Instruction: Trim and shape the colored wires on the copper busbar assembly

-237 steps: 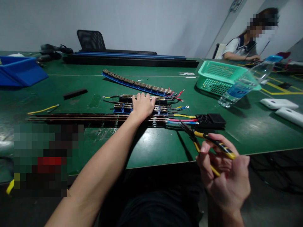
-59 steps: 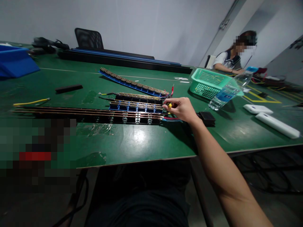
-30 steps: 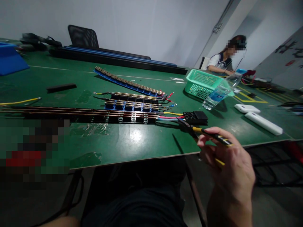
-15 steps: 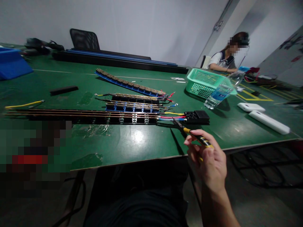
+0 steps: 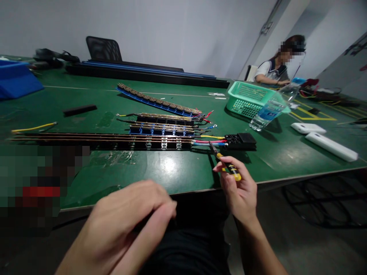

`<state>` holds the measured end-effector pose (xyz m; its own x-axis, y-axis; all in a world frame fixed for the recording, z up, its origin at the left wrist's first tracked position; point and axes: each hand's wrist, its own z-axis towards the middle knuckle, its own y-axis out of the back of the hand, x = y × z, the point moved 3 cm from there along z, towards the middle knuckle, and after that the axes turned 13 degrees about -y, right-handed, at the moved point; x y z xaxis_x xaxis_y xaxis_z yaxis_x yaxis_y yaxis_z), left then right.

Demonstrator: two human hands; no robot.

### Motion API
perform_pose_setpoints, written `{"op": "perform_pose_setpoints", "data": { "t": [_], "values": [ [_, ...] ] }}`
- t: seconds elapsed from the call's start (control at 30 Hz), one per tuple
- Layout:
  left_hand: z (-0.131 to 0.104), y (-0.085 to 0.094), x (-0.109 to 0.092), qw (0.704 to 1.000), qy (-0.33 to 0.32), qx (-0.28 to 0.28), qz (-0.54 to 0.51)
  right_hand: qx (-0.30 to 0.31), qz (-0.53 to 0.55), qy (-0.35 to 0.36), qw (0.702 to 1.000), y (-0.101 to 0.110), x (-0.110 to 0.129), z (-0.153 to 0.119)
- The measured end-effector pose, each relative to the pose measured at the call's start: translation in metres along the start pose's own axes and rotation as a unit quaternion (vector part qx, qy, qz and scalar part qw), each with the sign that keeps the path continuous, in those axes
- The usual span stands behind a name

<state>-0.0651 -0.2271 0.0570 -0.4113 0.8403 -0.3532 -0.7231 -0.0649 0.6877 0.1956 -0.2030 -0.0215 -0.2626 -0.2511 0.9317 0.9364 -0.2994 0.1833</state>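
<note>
My right hand is closed around long-nose pliers with yellow and black handles. Their dark jaws point up and left, close to the red wire and the blue wire. Those wires and a yellow wire run between a long black strip with copper-coloured rods and a black connector block. In the foreground my left hand hangs before the table edge, fingers curled together. Whatever it may hold is hidden.
Behind the strip lie shorter blue-and-black rod strips with loose wire ends. A green basket, a leaning water bottle and two white devices stand to the right. A blue bin is at left; a person sits beyond.
My left hand has come into view at the lower left. The right hand has shifted slightly left with the pliers, whose tips stay by the wires.
</note>
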Motion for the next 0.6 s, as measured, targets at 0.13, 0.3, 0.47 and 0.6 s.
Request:
{"op": "perform_pose_setpoints", "data": {
  "t": [0.13, 0.3, 0.47, 0.6],
  "values": [
    [0.046, -0.012, 0.02, 0.996, 0.052, 0.039, 0.057, 0.008, -0.097, 0.044, 0.994, -0.01, 0.005, 0.008],
    [0.106, -0.033, 0.061, 0.979, 0.049, 0.121, 0.159, 0.024, -0.187, 0.102, 0.977, -0.018, 0.008, 0.011],
    [0.147, -0.061, 0.129, 0.946, 0.149, 0.186, 0.221, 0.093, -0.213, 0.144, 0.962, -0.019, 0.002, 0.009],
    [0.145, -0.085, 0.175, 0.923, 0.219, 0.201, 0.244, 0.093, -0.22, 0.116, 0.964, -0.02, 0.002, 0.01]
  ]
}}
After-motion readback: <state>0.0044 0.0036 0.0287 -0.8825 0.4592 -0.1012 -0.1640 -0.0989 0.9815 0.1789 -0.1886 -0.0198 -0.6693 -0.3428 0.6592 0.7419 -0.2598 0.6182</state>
